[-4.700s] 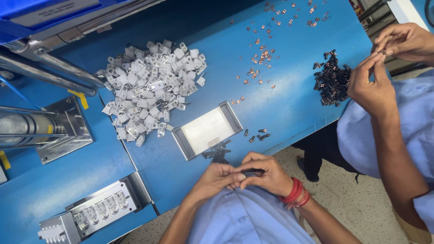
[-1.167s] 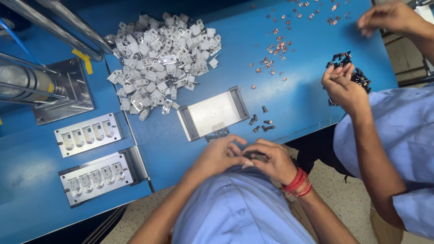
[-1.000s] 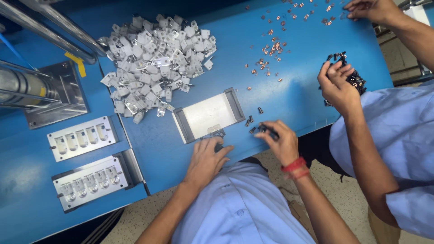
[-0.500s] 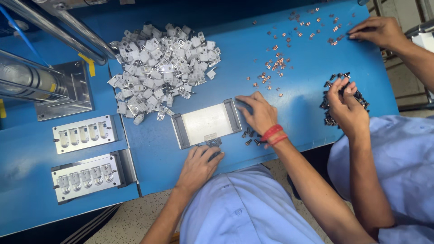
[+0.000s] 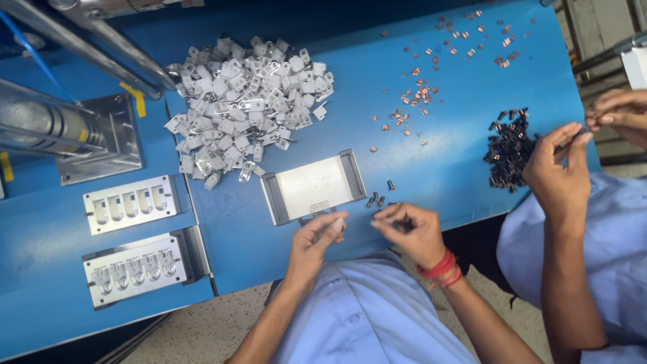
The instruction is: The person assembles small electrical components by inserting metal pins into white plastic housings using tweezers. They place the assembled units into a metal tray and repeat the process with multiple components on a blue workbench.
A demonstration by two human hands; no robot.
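A small dark part [image 5: 403, 224], barely discernible, is pinched in the right hand [image 5: 412, 232]; the left hand [image 5: 315, 241], at nine o'clock, is curled, its contents hidden.

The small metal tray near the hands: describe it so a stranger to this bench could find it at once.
Start at the big heap of white metal parts on the blue table. Just below and right of it, above the left hand, lies the flat rectangular tray. Unlike the two slotted metal blocks further left, it has a plain pale face and a raised grey lip at each short end.
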